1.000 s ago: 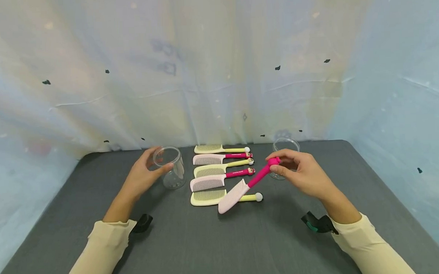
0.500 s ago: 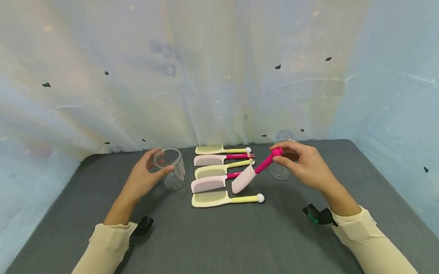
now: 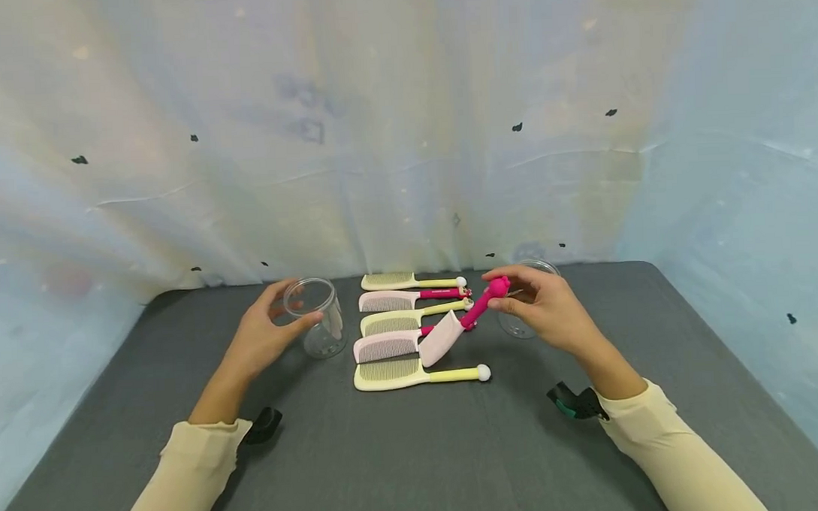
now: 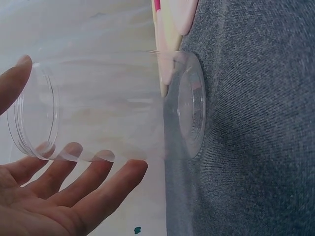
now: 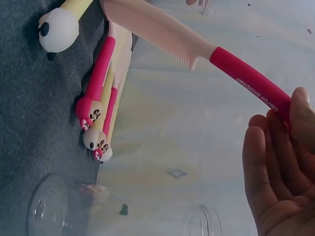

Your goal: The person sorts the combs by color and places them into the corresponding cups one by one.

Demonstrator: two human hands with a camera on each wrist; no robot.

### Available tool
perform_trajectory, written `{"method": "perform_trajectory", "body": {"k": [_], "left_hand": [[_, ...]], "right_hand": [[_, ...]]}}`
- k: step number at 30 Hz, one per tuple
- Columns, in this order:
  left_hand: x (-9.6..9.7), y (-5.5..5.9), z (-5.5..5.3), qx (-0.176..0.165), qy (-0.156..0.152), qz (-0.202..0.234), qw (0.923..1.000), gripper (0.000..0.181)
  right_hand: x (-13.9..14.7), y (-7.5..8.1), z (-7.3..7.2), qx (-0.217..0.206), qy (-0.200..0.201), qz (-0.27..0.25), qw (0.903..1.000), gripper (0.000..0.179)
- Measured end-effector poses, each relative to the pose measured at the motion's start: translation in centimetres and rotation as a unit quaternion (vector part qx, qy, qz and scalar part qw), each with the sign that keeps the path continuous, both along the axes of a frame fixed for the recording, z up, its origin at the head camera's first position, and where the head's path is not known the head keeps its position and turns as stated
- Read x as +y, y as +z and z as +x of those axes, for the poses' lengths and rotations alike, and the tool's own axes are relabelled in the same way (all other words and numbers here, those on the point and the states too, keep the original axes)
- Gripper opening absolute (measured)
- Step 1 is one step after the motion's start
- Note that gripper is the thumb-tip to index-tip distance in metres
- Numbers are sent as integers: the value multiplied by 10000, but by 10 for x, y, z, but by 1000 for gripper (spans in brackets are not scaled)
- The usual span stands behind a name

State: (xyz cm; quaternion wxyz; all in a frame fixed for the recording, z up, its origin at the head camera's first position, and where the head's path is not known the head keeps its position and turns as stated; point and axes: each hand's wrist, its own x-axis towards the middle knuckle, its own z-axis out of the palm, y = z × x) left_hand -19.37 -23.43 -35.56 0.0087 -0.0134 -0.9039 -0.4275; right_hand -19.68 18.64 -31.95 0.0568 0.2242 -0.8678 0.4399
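Observation:
My left hand (image 3: 266,332) holds a clear plastic jar (image 3: 327,335) near its rim, thumb on one side and fingers on the other. The jar stands upright, its base on the table in the left wrist view. My right hand (image 3: 549,305) pinches a pink comb (image 3: 442,340) by the end of its magenta handle (image 5: 251,81). This comb hangs tilted over the row, toothed part lower left, overlapping another comb's magenta handle in the head view. Below lie pink combs (image 3: 387,346) and yellow combs (image 3: 389,373), side by side.
A second clear jar (image 3: 516,327) stands behind my right hand, partly hidden by it. The dark grey table (image 3: 416,458) ends at a pale curtain (image 3: 405,135) at the back. Small figure heads (image 5: 58,29) cap the comb handles.
My right hand has lifted the pink comb off the nearest yellow comb and moved it away from me, then slightly left. The left hand and its jar stay almost in place.

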Motion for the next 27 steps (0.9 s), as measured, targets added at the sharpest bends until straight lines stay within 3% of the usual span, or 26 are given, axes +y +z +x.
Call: {"method": "perform_trajectory", "body": {"k": [4, 9, 16, 27], "left_hand": [[2, -1, -1, 60, -8, -37, 10000, 92], [2, -2, -3, 140, 45, -59, 9999, 91], [1, -1, -2, 123, 111, -65, 9998, 90], [1, -5, -4, 211, 24, 102, 9997, 89]], "right_hand": [[-3, 3, -1, 48, -10, -21, 10000, 34], [-9, 6, -5, -91, 317, -155, 9993, 35], [-25, 12, -8, -524, 893, -967, 9899, 34], [-43, 36, -14, -276, 950, -1482, 9840, 35]]}}
